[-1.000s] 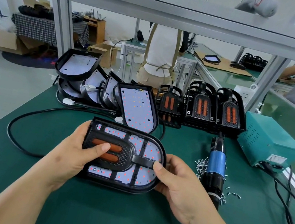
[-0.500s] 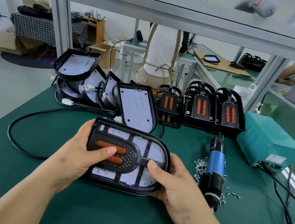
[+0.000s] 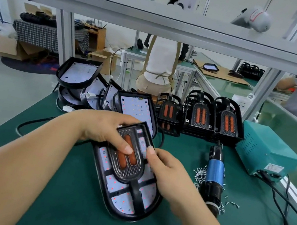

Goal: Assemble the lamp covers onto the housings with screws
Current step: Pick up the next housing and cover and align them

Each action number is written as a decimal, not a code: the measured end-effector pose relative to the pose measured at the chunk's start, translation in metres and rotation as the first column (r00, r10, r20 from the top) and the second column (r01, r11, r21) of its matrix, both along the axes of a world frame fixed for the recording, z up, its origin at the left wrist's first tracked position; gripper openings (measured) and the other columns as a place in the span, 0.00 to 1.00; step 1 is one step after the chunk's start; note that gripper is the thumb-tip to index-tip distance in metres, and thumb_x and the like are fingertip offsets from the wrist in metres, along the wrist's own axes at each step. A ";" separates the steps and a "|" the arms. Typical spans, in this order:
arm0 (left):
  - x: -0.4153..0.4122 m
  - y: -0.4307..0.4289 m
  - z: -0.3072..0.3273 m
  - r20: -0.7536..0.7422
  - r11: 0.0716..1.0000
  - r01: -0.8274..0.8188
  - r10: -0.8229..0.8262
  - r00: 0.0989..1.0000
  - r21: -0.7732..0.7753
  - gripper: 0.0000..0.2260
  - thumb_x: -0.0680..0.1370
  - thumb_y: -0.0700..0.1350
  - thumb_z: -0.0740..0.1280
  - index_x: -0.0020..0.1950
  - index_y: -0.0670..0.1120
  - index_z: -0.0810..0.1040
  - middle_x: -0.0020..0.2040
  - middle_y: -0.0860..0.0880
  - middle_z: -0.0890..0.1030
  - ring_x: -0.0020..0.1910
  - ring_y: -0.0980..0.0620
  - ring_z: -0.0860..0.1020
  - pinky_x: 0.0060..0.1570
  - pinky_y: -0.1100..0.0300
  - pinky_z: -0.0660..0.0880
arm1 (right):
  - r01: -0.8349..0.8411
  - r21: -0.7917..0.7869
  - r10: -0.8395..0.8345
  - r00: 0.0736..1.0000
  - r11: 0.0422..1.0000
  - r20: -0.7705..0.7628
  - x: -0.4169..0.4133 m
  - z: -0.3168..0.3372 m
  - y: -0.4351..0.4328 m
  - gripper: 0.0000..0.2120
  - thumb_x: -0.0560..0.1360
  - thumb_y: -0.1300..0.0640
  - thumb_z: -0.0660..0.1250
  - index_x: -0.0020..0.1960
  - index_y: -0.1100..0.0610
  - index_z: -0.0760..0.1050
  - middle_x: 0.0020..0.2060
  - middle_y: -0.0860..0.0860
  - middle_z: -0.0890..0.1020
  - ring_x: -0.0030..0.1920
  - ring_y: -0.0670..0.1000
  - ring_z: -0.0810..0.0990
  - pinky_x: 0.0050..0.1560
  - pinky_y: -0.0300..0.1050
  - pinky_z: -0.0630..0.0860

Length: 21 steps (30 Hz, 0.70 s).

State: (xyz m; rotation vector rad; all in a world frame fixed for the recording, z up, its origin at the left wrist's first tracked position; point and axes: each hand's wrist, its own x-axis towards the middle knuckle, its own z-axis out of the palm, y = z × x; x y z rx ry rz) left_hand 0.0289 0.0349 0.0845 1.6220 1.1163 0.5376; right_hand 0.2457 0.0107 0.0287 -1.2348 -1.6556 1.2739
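The left hand (image 3: 105, 128) reaches over the far end of the lamp, its fingers curled round that end and its thumb pressing on the orange strips of the cover (image 3: 124, 176). The right hand (image 3: 169, 173) grips the lamp's right edge, fingers curled under it and the thumb tip on the cover's rim. The two thumbs lie close together.

The cover sits on the housing (image 3: 125, 217), whose white board shows between the black ribs. The rounded end of the lamp points toward the person and rests on the green mat (image 3: 74, 214). No screw heads can be made out in it.

Just right of the right hand a blue and black screwdriver (image 3: 213, 175) lies on the mat among loose screws (image 3: 200, 174). Beyond it stands a teal box (image 3: 264, 148) with cables running off to the right. Along the far edge stand three stacks of spare covers (image 3: 199, 117), and left of them open housings (image 3: 136, 108) lean on one another. A black cable (image 3: 30, 122) loops across the mat under the left forearm.
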 end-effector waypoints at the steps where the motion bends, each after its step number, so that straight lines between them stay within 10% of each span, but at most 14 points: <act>1: 0.006 0.008 0.003 -0.052 0.999 0.033 -0.033 0.998 -0.006 0.20 0.67 0.38 0.76 0.58 0.47 0.79 0.50 0.44 0.86 0.48 0.46 0.85 0.48 0.56 0.82 | 0.026 -0.017 -0.027 0.999 0.999 -0.021 -0.006 -0.002 0.003 0.16 0.80 0.43 0.63 0.54 0.55 0.80 0.50 0.48 0.85 0.55 0.51 0.82 0.61 0.50 0.77; 8: 0.016 0.032 0.006 -0.433 0.968 -0.076 0.176 0.884 0.239 0.32 0.70 0.51 0.79 0.71 0.58 0.72 0.66 0.55 0.78 0.63 0.58 0.76 0.65 0.60 0.70 | 0.220 -0.114 -0.230 0.969 0.969 -0.087 -0.016 -0.009 0.021 0.19 0.83 0.45 0.58 0.53 0.61 0.76 0.51 0.59 0.84 0.56 0.61 0.81 0.61 0.60 0.75; 11: 0.025 0.018 -0.022 -0.085 0.715 -0.526 0.626 0.776 0.460 0.41 0.69 0.55 0.78 0.78 0.50 0.64 0.71 0.46 0.72 0.70 0.48 0.71 0.72 0.50 0.66 | 0.255 -0.151 -0.273 0.955 0.955 -0.113 -0.019 -0.010 0.024 0.19 0.83 0.45 0.57 0.53 0.60 0.76 0.51 0.58 0.84 0.56 0.61 0.81 0.61 0.60 0.75; 13: 0.041 -0.002 -0.045 0.240 0.475 -0.839 0.810 0.535 0.266 0.38 0.69 0.57 0.77 0.74 0.46 0.66 0.66 0.45 0.73 0.64 0.47 0.73 0.67 0.51 0.70 | 0.270 -0.176 -0.293 0.948 0.947 -0.125 -0.020 -0.012 0.025 0.18 0.83 0.45 0.57 0.51 0.59 0.76 0.50 0.56 0.84 0.54 0.60 0.82 0.60 0.60 0.76; 15: 0.056 -0.019 -0.062 0.265 0.433 -0.901 0.870 0.415 -0.011 0.42 0.67 0.61 0.77 0.74 0.45 0.65 0.64 0.46 0.73 0.59 0.49 0.74 0.59 0.56 0.70 | 0.289 -0.181 -0.314 0.941 0.940 -0.127 -0.019 -0.014 0.026 0.18 0.83 0.45 0.58 0.50 0.58 0.77 0.49 0.54 0.84 0.53 0.57 0.82 0.59 0.58 0.77; 18: 0.063 -0.027 -0.078 0.274 0.543 -0.815 0.830 0.486 -0.201 0.45 0.59 0.64 0.80 0.68 0.43 0.71 0.59 0.47 0.80 0.55 0.48 0.80 0.59 0.52 0.75 | 0.300 -0.188 -0.328 0.934 0.935 -0.140 -0.017 -0.016 0.026 0.17 0.83 0.44 0.58 0.51 0.56 0.77 0.48 0.51 0.84 0.49 0.50 0.82 0.48 0.47 0.76; 21: 0.066 -0.028 -0.076 0.369 0.646 -0.717 0.754 0.544 -0.263 0.24 0.68 0.55 0.79 0.58 0.44 0.80 0.50 0.45 0.87 0.49 0.44 0.85 0.56 0.45 0.80 | 0.255 -0.221 -0.297 0.937 0.942 -0.184 -0.014 -0.018 0.025 0.15 0.81 0.43 0.61 0.51 0.54 0.78 0.44 0.46 0.85 0.43 0.43 0.83 0.40 0.40 0.72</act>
